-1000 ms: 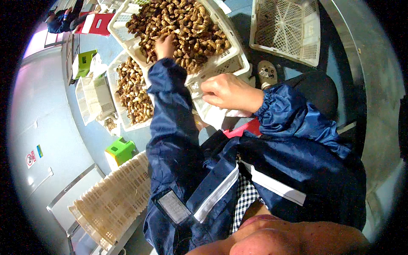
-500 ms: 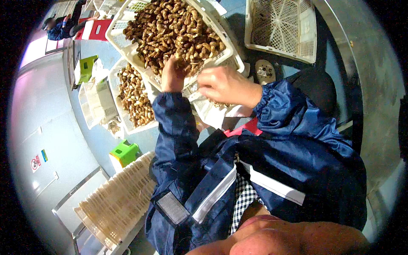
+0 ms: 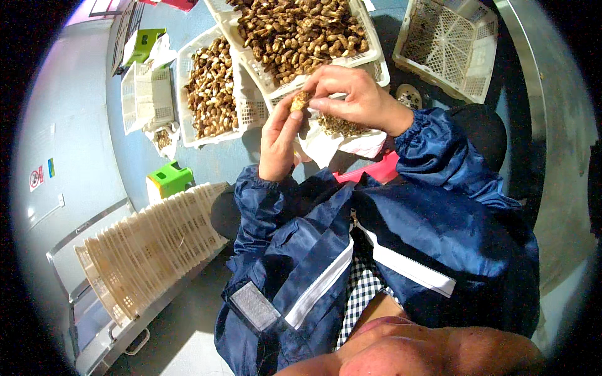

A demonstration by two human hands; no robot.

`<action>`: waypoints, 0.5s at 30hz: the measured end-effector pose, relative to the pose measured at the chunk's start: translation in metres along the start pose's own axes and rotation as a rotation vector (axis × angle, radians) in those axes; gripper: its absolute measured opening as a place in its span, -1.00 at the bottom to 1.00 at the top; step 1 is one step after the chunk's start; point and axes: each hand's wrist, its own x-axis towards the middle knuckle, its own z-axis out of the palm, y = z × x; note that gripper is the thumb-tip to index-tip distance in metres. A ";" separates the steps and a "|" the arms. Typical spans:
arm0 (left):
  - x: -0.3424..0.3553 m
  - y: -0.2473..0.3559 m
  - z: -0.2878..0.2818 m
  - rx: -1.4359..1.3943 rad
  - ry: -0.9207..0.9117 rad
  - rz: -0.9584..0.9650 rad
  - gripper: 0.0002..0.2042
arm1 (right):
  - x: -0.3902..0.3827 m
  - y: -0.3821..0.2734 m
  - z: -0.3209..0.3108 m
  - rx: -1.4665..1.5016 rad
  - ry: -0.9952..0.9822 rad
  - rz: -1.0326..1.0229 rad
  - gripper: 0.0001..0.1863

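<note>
Between my two hands is a small yellow-brown mushroom (image 3: 300, 100). My left hand (image 3: 279, 139) pinches it between thumb and fingers. The curled fingers of my right hand (image 3: 359, 94) close on its other side; whether a small tool is also in them is hidden. Just beyond the hands, a white plastic basket (image 3: 271, 88) holds many brown, knobbly mushrooms (image 3: 301, 34). Below my right hand, a heap of small trimmings (image 3: 342, 125) lies on a white cloth or bag (image 3: 320, 150).
Left of the full basket stands another basket (image 3: 185, 81) of mushrooms with pale ends. An emptier white basket (image 3: 448, 47) is at the far right. Green stools (image 3: 170, 180), a stack of nested baskets (image 3: 153, 250) and a smaller white crate (image 3: 147, 100) stand on the left.
My left hand has come out of the mushroom basket toward me, with a mushroom in its fingers. My right hand has met it there. The view has shifted, too.
</note>
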 end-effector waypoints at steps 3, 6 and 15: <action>-0.010 0.004 0.001 -0.041 0.017 -0.037 -0.64 | 0.002 0.003 0.001 0.065 -0.060 0.078 -0.83; -0.008 0.005 -0.003 0.120 -0.005 -0.012 -0.64 | 0.001 -0.001 0.001 0.150 -0.050 0.185 -0.81; -0.002 0.005 0.008 0.172 -0.028 -0.017 -0.65 | -0.005 0.006 -0.006 0.241 -0.052 0.268 -0.83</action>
